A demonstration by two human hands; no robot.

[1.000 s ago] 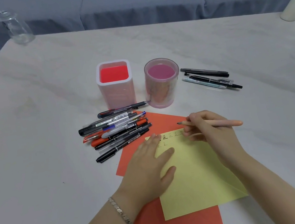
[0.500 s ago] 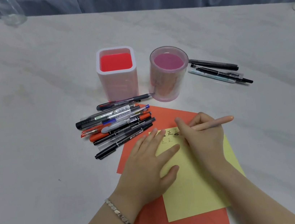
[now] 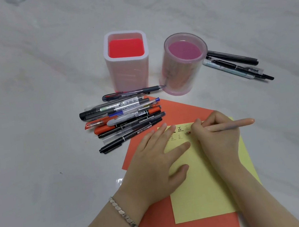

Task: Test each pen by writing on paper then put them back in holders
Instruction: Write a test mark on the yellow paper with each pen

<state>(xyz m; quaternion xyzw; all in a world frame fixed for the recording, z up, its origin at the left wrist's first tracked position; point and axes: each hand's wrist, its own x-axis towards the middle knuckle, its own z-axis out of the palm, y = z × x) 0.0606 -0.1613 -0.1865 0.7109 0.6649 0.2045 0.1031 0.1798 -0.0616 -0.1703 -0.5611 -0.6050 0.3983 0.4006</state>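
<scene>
Yellow paper [image 3: 208,182] is pressed flat under the left hand [image 3: 152,166], fingers spread; the right hand [image 3: 219,138] pinches a peach pen [image 3: 242,122], writing. Next: place pen in a holder [image 3: 184,64].

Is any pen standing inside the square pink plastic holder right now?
No, the square pink plastic holder shows only its bare red floor, with a pile of pens lying on the table in front of it.

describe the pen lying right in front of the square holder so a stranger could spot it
On the white table stand a square holder with a red inside and a round pink holder. In front of the square holder lies a clear-barrelled pen, its tip reaching the round holder's base. It lies apart, above the pile of pens, nearest the holders.
</scene>
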